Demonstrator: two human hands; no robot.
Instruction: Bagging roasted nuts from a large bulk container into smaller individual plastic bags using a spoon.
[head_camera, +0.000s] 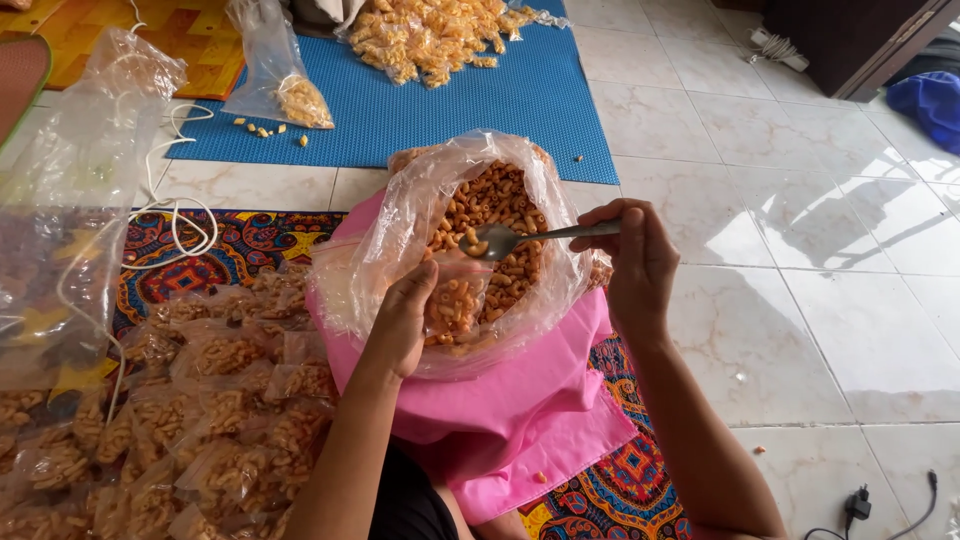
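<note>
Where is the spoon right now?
In the head view, the spoon is near the middle, held by the right hand over the big clear bag of orange snacks, just above the small bag that the left hand holds.

Glossy pale marble-look floor tiles (800, 300) around me catching daylight glare, blue woven mat (520, 100) ahead of me, patterned colourful rug (230, 250) under my lap, orange mat (190, 40) far left, dark wooden furniture (850, 35) top right, black cable (880, 505) by my right.
</note>
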